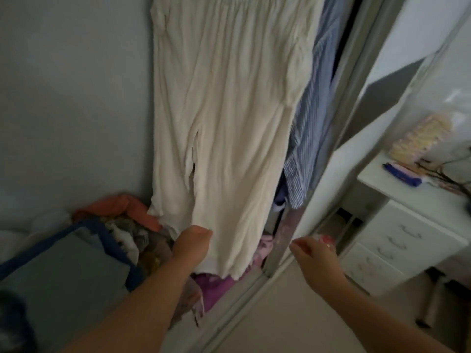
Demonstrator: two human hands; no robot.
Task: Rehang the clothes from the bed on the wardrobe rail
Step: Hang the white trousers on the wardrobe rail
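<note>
Head view looks down into an open wardrobe, with the person's two bare arms reaching in from six o'clock. At nine o'clock low in the frame sits a blue-edged storage bin (84, 225), its front covered by a flat blue-grey panel and its back holding a loose heap of orange and mixed clothes (132, 225). Next comes the left hand (192, 242), at about seven o'clock from centre, fingers curled round the near edge of the cream trousers (224, 123) close to their hem and tucked behind the cloth, so it holds the fabric. The trousers hang from their gathered waistband at twelve o'clock, long axis running straight down toward six, hem just above purple and pink garments (216, 284) on the wardrobe floor; the rail itself is out of frame, so whether they are fully hung cannot be told. The garment lies up and to the right of the left hand's grip, and that hand is plainly the nearer one. Just behind the trousers at one o'clock hangs a blue striped shirt (305, 149). The right hand (316, 253), at five o'clock, floats apart from the cloth beside the mirrored sliding door (382, 123), fingers loosely bent and holding nothing. I judge the next move is straightening or releasing the hem.
</note>
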